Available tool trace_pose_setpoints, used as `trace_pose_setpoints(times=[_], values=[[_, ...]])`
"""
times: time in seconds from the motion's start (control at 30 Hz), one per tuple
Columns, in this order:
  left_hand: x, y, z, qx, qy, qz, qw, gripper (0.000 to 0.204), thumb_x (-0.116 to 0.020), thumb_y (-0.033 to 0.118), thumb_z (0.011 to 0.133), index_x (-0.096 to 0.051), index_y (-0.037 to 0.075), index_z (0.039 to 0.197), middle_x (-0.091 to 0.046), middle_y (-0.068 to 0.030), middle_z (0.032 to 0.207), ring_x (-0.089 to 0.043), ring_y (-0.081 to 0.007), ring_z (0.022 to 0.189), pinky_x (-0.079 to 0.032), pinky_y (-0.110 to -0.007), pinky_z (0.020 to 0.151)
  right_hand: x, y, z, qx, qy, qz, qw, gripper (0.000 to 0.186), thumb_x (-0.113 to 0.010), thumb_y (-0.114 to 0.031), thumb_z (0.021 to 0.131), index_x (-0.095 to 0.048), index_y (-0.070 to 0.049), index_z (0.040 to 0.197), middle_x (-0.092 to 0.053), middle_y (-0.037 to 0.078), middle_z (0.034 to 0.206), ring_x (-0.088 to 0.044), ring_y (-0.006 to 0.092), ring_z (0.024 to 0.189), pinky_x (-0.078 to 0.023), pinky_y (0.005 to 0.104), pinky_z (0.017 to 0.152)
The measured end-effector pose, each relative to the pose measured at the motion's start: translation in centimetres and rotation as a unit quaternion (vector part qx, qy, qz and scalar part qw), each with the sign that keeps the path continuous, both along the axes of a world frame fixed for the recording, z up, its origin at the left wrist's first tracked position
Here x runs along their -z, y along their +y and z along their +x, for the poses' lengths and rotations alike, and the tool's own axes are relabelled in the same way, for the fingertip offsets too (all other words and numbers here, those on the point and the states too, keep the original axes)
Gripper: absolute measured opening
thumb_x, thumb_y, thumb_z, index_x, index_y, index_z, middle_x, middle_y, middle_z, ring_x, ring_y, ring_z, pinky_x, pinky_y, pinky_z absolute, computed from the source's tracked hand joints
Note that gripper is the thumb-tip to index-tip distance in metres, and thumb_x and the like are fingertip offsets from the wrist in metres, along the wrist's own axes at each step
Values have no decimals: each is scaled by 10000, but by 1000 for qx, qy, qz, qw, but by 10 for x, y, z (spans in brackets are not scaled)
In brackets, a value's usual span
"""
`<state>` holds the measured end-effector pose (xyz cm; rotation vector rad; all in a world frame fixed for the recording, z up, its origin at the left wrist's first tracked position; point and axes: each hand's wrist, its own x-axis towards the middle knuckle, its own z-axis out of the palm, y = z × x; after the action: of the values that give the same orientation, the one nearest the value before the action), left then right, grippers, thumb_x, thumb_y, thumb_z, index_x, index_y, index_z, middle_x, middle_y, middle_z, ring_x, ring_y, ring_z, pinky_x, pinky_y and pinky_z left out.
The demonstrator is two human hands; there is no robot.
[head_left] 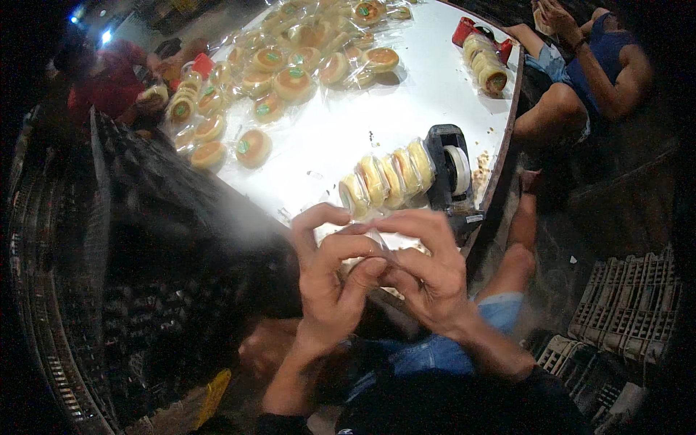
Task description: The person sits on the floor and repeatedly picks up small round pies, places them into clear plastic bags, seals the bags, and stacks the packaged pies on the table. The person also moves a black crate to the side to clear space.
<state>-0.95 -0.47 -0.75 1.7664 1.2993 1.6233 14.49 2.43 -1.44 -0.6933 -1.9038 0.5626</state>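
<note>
Just past the near table edge, my left hand (pixel 328 283) and my right hand (pixel 433 284) meet, thumbs and fingertips pinched together. Between them shows a bit of clear plastic wrapper (pixel 375 238); whatever else they hold is hidden behind the fingers. Directly beyond the fingertips, a row of wrapped round buns (pixel 391 172) stands on edge, pressed side by side. A black tape dispenser (pixel 444 163) with a pale roll sits against the right end of that row.
Many wrapped buns (pixel 293 83) with green labels are heaped across the white table (pixel 319 145). Another bun row (pixel 484 65) lies by a red dispenser (pixel 464 30) at far right. People sit at left and right. Dark crates (pixel 167 312) stand left, grey crates (pixel 627 304) right.
</note>
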Motion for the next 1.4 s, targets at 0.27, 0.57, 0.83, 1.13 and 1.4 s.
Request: trace_pose_setpoints(times=[0.27, 0.57, 0.83, 1.13, 1.4], values=[[4, 1, 12, 35, -262, -198, 944, 700, -630, -39, 862, -239, 2, 1442, -520, -137, 1123, -531, -158, 1030, -491, -275, 876, 1, 8, 9, 3, -22, -50, 999, 299, -683, 81, 764, -622, -41, 1030, -613, 98, 870, -584, 251, 748, -464, 333, 671], [-8, 3, 27, -34, -178, -233, 955, 687, -665, -39, 857, -272, -40, 1420, -570, 3, 727, -571, -82, 673, -495, -166, 640, 16, 6, 14, 56, -31, -27, 998, 203, -702, -20, 744, -665, -62, 939, -589, 88, 884, -575, 284, 829, -470, 372, 715], [-9, 8, 23, -92, 161, -70, 980, 75, -693, 101, 836, -644, 50, 809, -565, -112, 1042, -472, -273, 1046, -363, -398, 925, 12, 14, 11, 105, 83, -158, 978, 56, -652, -52, 829, -606, -25, 848, -579, 83, 1033, -562, 213, 957, -455, 326, 831], [24, 10, 41, -81, -281, -132, 947, 233, -637, 19, 876, -411, 65, 908, -505, -29, 845, -475, -88, 776, -423, -239, 707, 29, 9, 28, 107, 255, -225, 934, 349, -495, -120, 989, -455, -14, 1319, -595, 121, 1165, -568, 167, 1017, -448, 312, 930], [51, 21, 42, -84, -230, -173, 954, 210, -648, 53, 873, -441, 43, 906, -496, -37, 859, -477, -113, 802, -425, -263, 732, 80, 58, 94, 312, -57, -288, 904, 424, -609, -376, 870, -667, 33, 779, -608, 219, 836, -587, 366, 801, -438, 447, 750]])
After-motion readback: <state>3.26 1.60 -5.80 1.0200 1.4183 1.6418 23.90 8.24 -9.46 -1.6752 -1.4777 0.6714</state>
